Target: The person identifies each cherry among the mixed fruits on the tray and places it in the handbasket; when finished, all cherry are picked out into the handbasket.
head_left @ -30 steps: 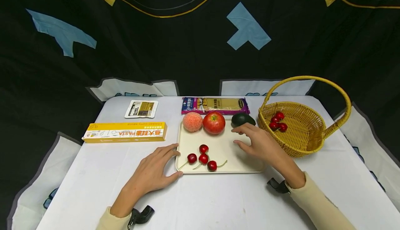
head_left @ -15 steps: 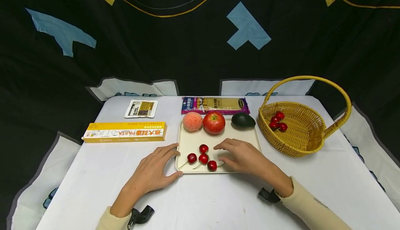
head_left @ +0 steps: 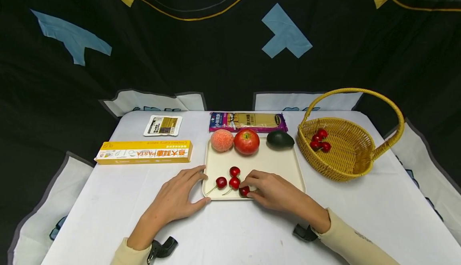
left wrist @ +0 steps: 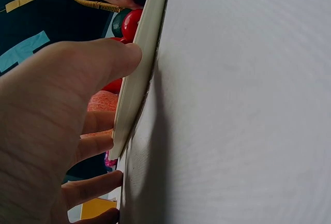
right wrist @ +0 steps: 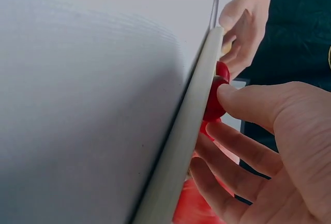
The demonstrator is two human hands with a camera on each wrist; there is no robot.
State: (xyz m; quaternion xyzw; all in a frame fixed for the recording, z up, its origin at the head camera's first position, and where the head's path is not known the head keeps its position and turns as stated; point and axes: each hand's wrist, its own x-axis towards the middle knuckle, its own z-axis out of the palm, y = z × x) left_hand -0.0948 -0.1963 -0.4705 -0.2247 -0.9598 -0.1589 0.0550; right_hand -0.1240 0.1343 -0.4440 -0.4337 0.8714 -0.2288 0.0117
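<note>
A cream tray [head_left: 277,161] lies on the white table. My left hand [head_left: 174,199] rests at its left side, fingers extended, with the thumb [left wrist: 126,61] touching the rim in the left wrist view. My right hand [head_left: 275,191] is over the tray's front part and pinches a dark red cherry [head_left: 243,192] between thumb and forefinger. In the right wrist view the thumb meets one side of this cherry [right wrist: 213,102]. Beside it lie other stemmed cherries [head_left: 221,183]. Along the tray's back sit a fuzzy pinkish-orange peach [head_left: 221,140], a red apple [head_left: 246,141] and a dark green avocado [head_left: 280,139].
A yellow wicker basket [head_left: 347,145] with a tall handle stands right of the tray, several cherries [head_left: 320,140] inside. Behind the tray lies a purple pasta packet [head_left: 248,121]. At left are a yellow pasta box [head_left: 144,153] and a small white sachet [head_left: 163,125].
My right hand has moved from near the avocado leftward and toward the tray's front edge, and its fingers have closed on the frontmost cherry. The left hand has stayed in place.
</note>
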